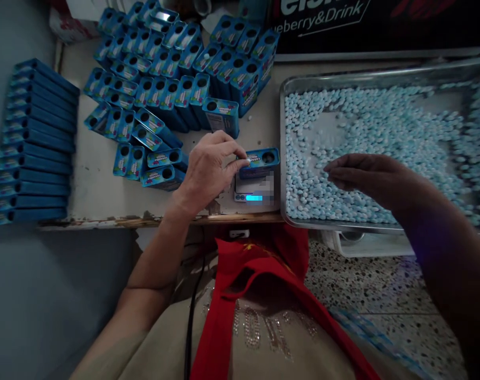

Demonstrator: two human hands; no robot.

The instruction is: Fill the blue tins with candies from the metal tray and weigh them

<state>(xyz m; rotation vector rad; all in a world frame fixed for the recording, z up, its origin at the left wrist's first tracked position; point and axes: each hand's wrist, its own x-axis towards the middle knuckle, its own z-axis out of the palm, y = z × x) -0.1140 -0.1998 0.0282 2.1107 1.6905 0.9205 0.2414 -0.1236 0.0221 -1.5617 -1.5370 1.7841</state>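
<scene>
My left hand (210,168) is closed in a pinch at the left end of a blue candy tin (259,157) with a round dark hole in its top. That tin stands on a small digital scale (240,198), whose display is blurred. Over a wide metal tray (284,153) full of small pale-blue and white candies (366,113), my right hand (360,171) has its fingers pressed together. Whatever may be between those fingertips is hidden.
Many similar blue tins (172,95) stand close together behind my left hand. A stack of blue tins (37,142) lies at the far left. One loose candy (250,118) rests on the worn table (97,195). Below the tray is a white plastic container (376,249).
</scene>
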